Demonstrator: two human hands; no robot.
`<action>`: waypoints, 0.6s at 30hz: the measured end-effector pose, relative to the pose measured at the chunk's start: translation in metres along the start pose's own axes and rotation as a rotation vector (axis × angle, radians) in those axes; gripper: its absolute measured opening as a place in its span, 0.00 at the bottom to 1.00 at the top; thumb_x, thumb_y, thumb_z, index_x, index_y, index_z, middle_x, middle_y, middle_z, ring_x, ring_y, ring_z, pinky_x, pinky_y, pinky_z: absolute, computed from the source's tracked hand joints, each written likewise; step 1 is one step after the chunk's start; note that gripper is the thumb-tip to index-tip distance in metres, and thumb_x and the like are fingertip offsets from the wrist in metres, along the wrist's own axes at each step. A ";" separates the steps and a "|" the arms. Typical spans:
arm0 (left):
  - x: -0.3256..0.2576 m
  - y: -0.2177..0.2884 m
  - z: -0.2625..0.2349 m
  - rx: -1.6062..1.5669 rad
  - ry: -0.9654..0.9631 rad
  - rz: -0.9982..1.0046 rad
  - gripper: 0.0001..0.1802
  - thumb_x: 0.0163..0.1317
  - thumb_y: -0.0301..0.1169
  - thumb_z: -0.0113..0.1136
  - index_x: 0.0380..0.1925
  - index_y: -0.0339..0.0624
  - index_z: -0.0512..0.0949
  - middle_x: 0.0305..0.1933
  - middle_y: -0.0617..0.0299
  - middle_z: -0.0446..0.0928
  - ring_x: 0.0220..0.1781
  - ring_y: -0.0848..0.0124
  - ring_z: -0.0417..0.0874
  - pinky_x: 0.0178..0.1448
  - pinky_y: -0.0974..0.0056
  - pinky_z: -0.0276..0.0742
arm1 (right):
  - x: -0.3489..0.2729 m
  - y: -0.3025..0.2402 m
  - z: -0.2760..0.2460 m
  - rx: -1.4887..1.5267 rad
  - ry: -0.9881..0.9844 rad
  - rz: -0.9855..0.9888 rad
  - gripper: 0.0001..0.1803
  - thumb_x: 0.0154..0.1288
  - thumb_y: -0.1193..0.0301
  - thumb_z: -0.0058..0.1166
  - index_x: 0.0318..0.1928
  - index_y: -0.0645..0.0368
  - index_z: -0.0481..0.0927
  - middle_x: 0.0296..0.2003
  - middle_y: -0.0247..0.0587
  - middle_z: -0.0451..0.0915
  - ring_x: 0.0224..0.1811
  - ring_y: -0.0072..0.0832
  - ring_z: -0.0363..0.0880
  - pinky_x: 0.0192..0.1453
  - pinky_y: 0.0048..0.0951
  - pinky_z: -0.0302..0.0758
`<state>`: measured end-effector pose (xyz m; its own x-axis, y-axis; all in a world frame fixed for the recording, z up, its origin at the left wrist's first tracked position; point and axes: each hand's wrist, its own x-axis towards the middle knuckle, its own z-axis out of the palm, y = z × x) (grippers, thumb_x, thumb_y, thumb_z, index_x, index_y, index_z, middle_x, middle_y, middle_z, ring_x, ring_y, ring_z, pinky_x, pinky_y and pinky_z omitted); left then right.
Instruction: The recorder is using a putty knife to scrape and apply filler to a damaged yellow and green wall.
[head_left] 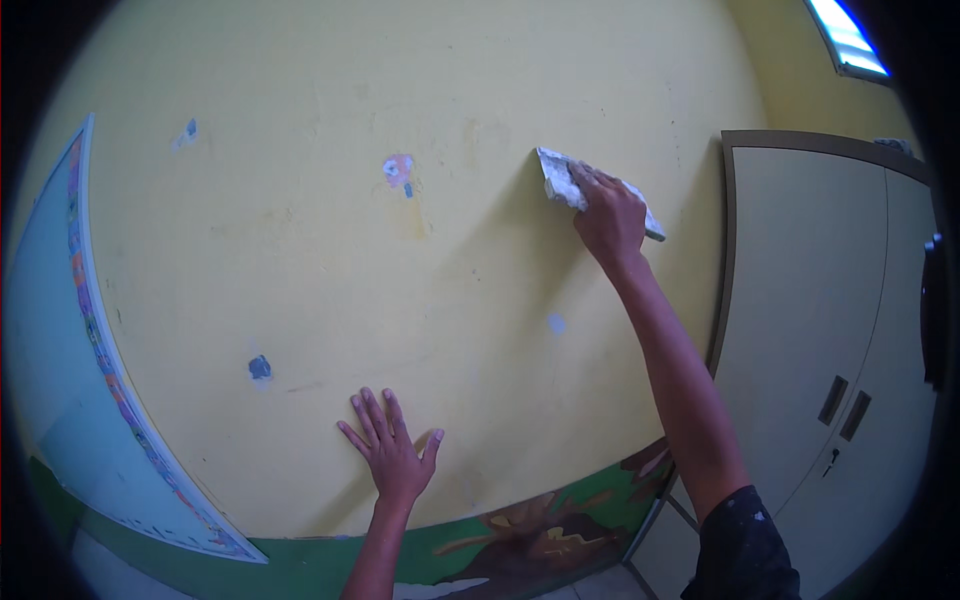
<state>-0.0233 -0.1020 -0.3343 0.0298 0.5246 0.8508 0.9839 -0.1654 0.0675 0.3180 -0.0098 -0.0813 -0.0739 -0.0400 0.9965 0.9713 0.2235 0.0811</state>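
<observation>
My right hand [610, 215] is wrapped round a flat scraper [556, 178] coated with white putty, its fingers lying along the tool. The scraper is at the upper right of the yellow wall [330, 300] and casts a shadow down to its left; whether its edge touches the wall I cannot tell. My left hand [393, 450] is open at the lower middle, fingers spread and palm towards the wall. Damaged spots show on the wall: a pink and white patch [398, 170], a dark grey one [260, 368] and a pale blue one [557, 324].
A light blue board [60, 330] with a patterned border hangs at the left. Along the wall's bottom runs a green painted band [320, 555] with brown figures. A tall beige cabinet [800, 290], a key in its lock, stands close at the right. A window [850, 38] is at the upper right.
</observation>
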 end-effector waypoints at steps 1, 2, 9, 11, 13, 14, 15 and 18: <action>0.003 0.007 0.000 -0.035 0.022 -0.029 0.54 0.65 0.53 0.63 0.81 0.41 0.47 0.85 0.37 0.38 0.86 0.41 0.33 0.80 0.27 0.23 | -0.003 0.003 0.000 0.021 0.025 -0.014 0.31 0.55 0.80 0.57 0.62 0.51 0.80 0.57 0.43 0.84 0.61 0.43 0.82 0.58 0.42 0.82; 0.006 0.016 0.000 -0.071 0.045 -0.056 0.55 0.64 0.53 0.64 0.81 0.40 0.47 0.85 0.37 0.37 0.86 0.40 0.33 0.80 0.27 0.24 | -0.007 0.007 -0.002 0.039 0.052 -0.028 0.31 0.54 0.80 0.58 0.62 0.50 0.80 0.57 0.42 0.84 0.61 0.43 0.82 0.58 0.42 0.82; 0.018 0.089 -0.007 -0.833 -0.278 -0.077 0.45 0.66 0.48 0.68 0.72 0.28 0.63 0.63 0.31 0.76 0.65 0.45 0.81 0.69 0.49 0.76 | -0.216 -0.047 -0.024 0.154 -0.106 -0.134 0.25 0.60 0.80 0.59 0.60 0.60 0.82 0.61 0.49 0.82 0.64 0.48 0.80 0.68 0.49 0.76; 0.027 0.127 0.005 -1.101 -0.295 -0.259 0.41 0.67 0.47 0.68 0.68 0.28 0.67 0.55 0.38 0.81 0.55 0.53 0.86 0.60 0.56 0.80 | -0.234 -0.054 -0.037 0.174 -0.141 -0.165 0.24 0.61 0.77 0.59 0.59 0.62 0.82 0.60 0.49 0.82 0.65 0.49 0.78 0.68 0.52 0.75; 0.041 0.144 0.020 -1.354 -0.305 -0.456 0.36 0.68 0.47 0.68 0.63 0.27 0.72 0.46 0.44 0.86 0.45 0.60 0.90 0.51 0.62 0.84 | -0.236 -0.062 -0.038 0.213 -0.143 -0.199 0.22 0.63 0.76 0.57 0.59 0.60 0.83 0.60 0.48 0.82 0.63 0.49 0.80 0.68 0.52 0.76; 0.048 0.147 0.028 -1.419 -0.233 -0.507 0.32 0.68 0.44 0.68 0.60 0.29 0.73 0.45 0.47 0.85 0.45 0.66 0.88 0.50 0.64 0.84 | -0.233 -0.068 -0.038 0.259 -0.141 -0.199 0.22 0.62 0.76 0.58 0.58 0.61 0.83 0.59 0.48 0.83 0.62 0.49 0.81 0.67 0.52 0.76; 0.056 0.154 0.035 -1.488 -0.160 -0.552 0.27 0.69 0.42 0.69 0.56 0.30 0.75 0.44 0.51 0.85 0.45 0.72 0.86 0.49 0.65 0.83 | -0.229 -0.068 -0.039 0.300 -0.137 -0.202 0.21 0.61 0.76 0.60 0.56 0.62 0.84 0.58 0.48 0.83 0.61 0.49 0.82 0.66 0.52 0.77; 0.060 0.162 0.050 -1.457 0.045 -0.617 0.17 0.70 0.37 0.67 0.45 0.33 0.77 0.37 0.62 0.82 0.36 0.80 0.78 0.40 0.70 0.75 | -0.225 -0.058 -0.044 0.366 -0.127 -0.147 0.23 0.56 0.79 0.59 0.56 0.61 0.84 0.58 0.47 0.84 0.59 0.49 0.83 0.66 0.52 0.77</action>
<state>0.1463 -0.0558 -0.2987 -0.3249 0.7919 0.5170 -0.1641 -0.5856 0.7938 0.2881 -0.0569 -0.3113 -0.2559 0.0181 0.9665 0.8053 0.5572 0.2028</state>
